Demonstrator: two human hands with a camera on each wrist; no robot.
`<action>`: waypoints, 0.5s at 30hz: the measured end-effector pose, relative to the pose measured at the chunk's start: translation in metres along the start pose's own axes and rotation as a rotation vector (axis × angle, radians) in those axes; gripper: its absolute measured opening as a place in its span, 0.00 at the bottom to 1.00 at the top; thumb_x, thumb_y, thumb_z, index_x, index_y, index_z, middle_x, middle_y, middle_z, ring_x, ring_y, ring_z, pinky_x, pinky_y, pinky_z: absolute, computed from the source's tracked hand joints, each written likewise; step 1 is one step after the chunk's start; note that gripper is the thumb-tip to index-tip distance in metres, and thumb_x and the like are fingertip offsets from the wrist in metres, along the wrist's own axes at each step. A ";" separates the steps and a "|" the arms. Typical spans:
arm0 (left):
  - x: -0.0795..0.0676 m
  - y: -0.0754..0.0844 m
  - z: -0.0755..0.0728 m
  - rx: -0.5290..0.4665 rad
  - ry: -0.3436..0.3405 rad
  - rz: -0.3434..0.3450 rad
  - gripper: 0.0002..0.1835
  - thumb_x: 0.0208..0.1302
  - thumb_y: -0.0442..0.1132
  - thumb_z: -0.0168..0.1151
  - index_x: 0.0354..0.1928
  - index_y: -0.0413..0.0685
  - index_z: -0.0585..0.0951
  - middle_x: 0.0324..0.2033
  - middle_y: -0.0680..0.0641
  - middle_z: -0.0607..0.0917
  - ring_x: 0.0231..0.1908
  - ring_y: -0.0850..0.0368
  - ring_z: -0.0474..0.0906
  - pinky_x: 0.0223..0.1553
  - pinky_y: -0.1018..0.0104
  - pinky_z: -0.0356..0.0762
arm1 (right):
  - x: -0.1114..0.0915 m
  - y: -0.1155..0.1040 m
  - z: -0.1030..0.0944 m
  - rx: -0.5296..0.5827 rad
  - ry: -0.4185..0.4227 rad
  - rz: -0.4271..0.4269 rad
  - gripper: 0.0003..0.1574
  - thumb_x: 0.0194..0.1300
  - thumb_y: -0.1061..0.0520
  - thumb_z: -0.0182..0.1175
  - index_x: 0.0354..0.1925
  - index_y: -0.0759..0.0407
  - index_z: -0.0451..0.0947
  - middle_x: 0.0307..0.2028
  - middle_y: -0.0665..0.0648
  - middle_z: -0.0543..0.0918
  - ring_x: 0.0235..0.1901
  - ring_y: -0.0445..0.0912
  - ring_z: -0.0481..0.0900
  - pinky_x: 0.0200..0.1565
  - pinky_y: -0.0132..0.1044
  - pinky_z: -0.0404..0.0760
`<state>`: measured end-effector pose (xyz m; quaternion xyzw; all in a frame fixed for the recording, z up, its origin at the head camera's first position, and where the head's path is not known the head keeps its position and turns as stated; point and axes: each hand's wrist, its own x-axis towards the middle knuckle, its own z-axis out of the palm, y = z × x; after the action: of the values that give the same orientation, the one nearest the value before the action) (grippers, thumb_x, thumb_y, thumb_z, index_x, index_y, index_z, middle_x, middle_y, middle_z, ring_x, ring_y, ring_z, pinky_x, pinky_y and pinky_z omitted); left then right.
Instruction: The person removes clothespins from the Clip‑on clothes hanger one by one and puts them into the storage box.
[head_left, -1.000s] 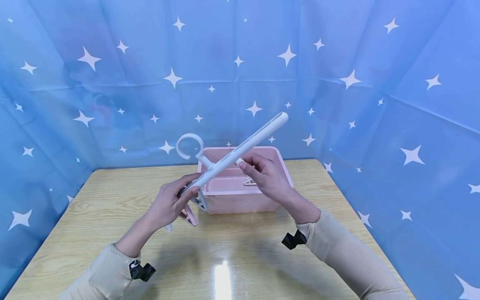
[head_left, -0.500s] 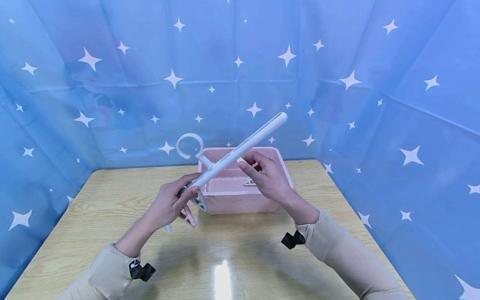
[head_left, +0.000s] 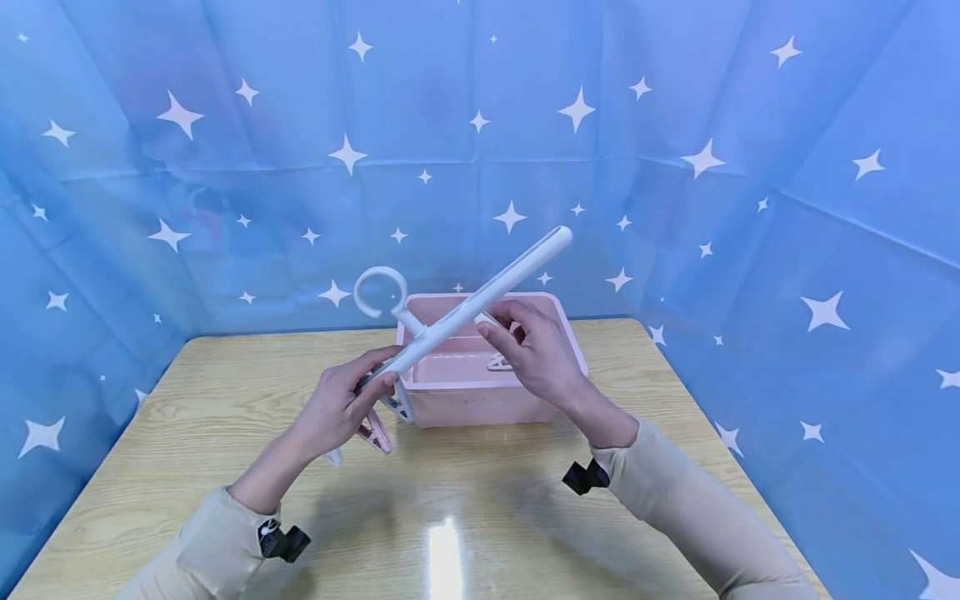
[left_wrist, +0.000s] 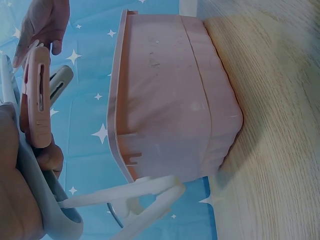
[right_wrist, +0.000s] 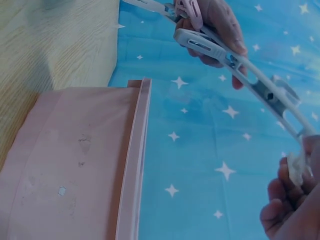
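Head view: pale hanger (head_left: 487, 293) slants across mid-frame, lower left to upper right, held off the table (head_left: 150, 450); its round hook (head_left: 381, 271) juts out left of centre. Left hand (head_left: 341, 408), left of centre, grips the hanger's lower end, thumb on the near face. Under that hand three clips hang from the bar: grey clip (head_left: 401, 407), pink clip (head_left: 377, 433), and white clip (head_left: 334, 456), the last furthest left and mostly hidden. Right hand (head_left: 542, 350), right of centre, has thumb and fingers curled, pinching a small white piece (head_left: 483, 318) just beneath the bar's upper half; most of the piece is covered, and whether it is fastened to the bar cannot be told. Behind both hands, centre frame, pink bin (head_left: 480, 408) on the table; another pale clip (head_left: 498, 363) shows inside it, next to the right hand. Beige sleeves (head_left: 690, 492) enter from the lower corners. Blue star-printed cloth (head_left: 420, 83) fills the background.
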<state>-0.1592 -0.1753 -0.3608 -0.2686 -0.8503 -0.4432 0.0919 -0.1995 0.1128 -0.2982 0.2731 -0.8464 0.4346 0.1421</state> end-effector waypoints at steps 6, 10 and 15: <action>-0.001 -0.001 0.001 -0.031 -0.010 -0.030 0.21 0.79 0.44 0.48 0.70 0.60 0.70 0.36 0.46 0.81 0.14 0.68 0.80 0.17 0.66 0.82 | 0.001 0.002 -0.001 -0.086 0.073 -0.070 0.11 0.67 0.52 0.66 0.43 0.56 0.81 0.28 0.51 0.77 0.29 0.44 0.68 0.29 0.33 0.69; -0.001 -0.001 0.001 -0.054 -0.001 -0.029 0.21 0.79 0.43 0.48 0.71 0.60 0.70 0.37 0.45 0.81 0.16 0.67 0.83 0.17 0.65 0.82 | 0.001 0.003 -0.003 -0.041 0.041 -0.007 0.15 0.69 0.47 0.64 0.48 0.53 0.82 0.30 0.49 0.77 0.27 0.44 0.71 0.28 0.32 0.71; 0.000 -0.002 -0.001 -0.029 0.036 -0.012 0.21 0.79 0.42 0.49 0.70 0.60 0.71 0.36 0.47 0.81 0.16 0.69 0.82 0.17 0.66 0.82 | 0.001 0.004 -0.005 0.007 0.004 0.050 0.18 0.71 0.43 0.61 0.52 0.51 0.82 0.33 0.50 0.78 0.30 0.46 0.72 0.32 0.32 0.72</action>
<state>-0.1601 -0.1774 -0.3619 -0.2569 -0.8436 -0.4607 0.1006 -0.2025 0.1185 -0.2980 0.2514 -0.8511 0.4416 0.1319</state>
